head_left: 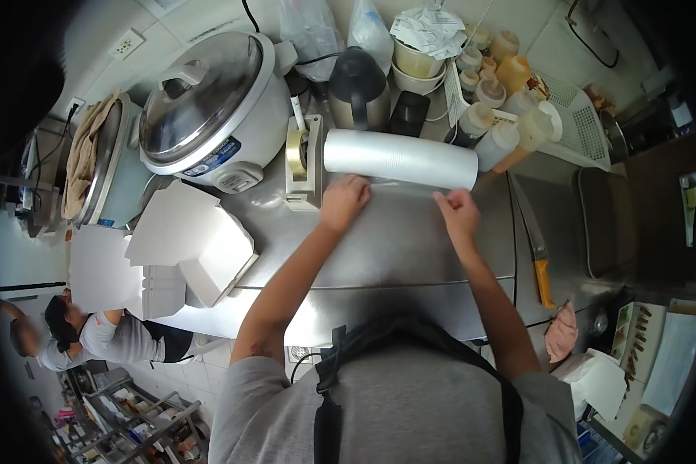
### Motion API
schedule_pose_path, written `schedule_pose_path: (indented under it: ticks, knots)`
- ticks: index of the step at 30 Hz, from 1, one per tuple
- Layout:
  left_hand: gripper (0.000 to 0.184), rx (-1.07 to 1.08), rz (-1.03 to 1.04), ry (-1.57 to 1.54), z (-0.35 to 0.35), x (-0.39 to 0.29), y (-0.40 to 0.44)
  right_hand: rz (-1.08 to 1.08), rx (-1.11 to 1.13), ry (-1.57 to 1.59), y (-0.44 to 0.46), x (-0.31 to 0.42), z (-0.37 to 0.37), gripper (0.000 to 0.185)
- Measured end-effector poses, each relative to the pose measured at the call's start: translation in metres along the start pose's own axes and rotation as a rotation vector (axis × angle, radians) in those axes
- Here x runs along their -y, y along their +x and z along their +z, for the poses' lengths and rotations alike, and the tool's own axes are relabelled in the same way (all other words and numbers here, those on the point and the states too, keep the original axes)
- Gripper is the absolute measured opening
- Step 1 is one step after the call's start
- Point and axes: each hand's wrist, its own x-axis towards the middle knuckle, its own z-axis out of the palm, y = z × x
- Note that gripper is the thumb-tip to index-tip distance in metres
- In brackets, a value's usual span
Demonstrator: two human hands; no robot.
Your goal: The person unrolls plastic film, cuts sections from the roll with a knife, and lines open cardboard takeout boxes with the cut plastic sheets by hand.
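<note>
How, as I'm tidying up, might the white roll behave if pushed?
The white roll would probably roll, being a cylinder on its side. The smooth metal counter may let it slide. Pushed wallward, it could bump the jug behind.

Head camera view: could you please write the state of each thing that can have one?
Rice cooker: lid closed.
Plastic roll: lying on its side.
Tape dispenser: tape loaded.
White cardboard boxes: open.
Kettle: standing, lid shut.
Squeeze bottles: standing.
Yellow-handled knife: lying flat, unheld.
Brown towel: draped.
Pink cloth: crumpled.
Left hand: fingers curled near the roll, grip unclear.
Right hand: fingers curled, grip unclear.
</note>
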Motion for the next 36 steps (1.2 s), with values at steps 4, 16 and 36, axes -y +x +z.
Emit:
schedule_pose_path:
  ticks: [4, 16, 36]
  knots:
    - [0.045, -0.235, -0.182, 0.066, 0.010, -0.007, -0.028, -0.079, -0.293, 0.181, -0.009, -0.011, -0.003, 0.052]
    - [0.019, -0.271, -0.073, 0.092, 0.000, -0.003, 0.000, 0.075, 0.060, 0.448, 0.050, 0.002, -0.032, 0.049]
    - [0.027, -0.327, 0.041, -0.067, -0.040, -0.019, -0.001, 0.084, 0.134, -0.538, 0.066, 0.071, -0.064, 0.053]
